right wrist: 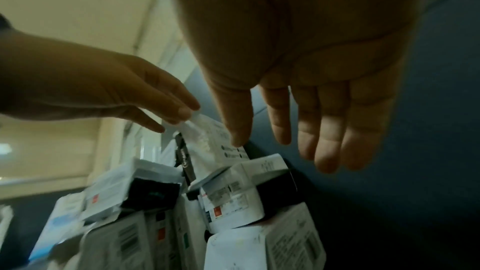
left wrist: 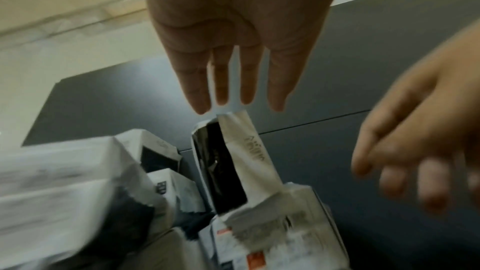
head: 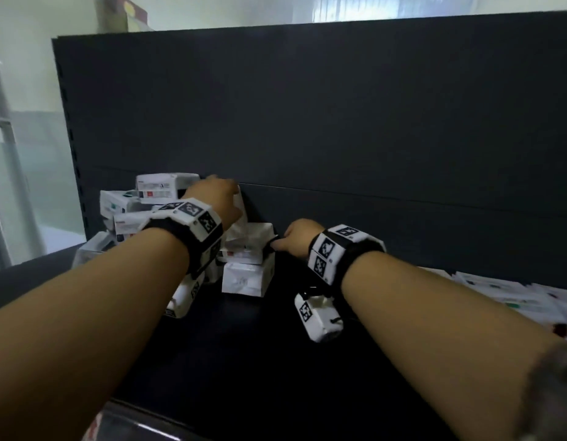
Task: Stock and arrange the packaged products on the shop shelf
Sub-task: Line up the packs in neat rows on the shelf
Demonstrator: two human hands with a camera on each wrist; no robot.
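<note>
Several white product boxes are piled at the back left of the dark shelf (head: 244, 351). One white box (head: 241, 209) stands upright against the back panel, on top of two stacked boxes (head: 248, 246). My left hand (head: 218, 192) reaches over it, and in the left wrist view its straight fingertips (left wrist: 202, 108) meet the top of that upright box (left wrist: 249, 157). My right hand (head: 291, 238) is at the right side of the stack. In the right wrist view the right hand (right wrist: 285, 137) has straight, spread fingers beside the upright box (right wrist: 213, 151) and holds nothing.
The tall dark back panel (head: 339, 122) closes off the rear. Flat white packets (head: 514, 297) lie spread on the shelf at the far right. A metal post (head: 2, 154) stands off to the left, and a cardboard box (head: 123, 14) sits on top of the unit.
</note>
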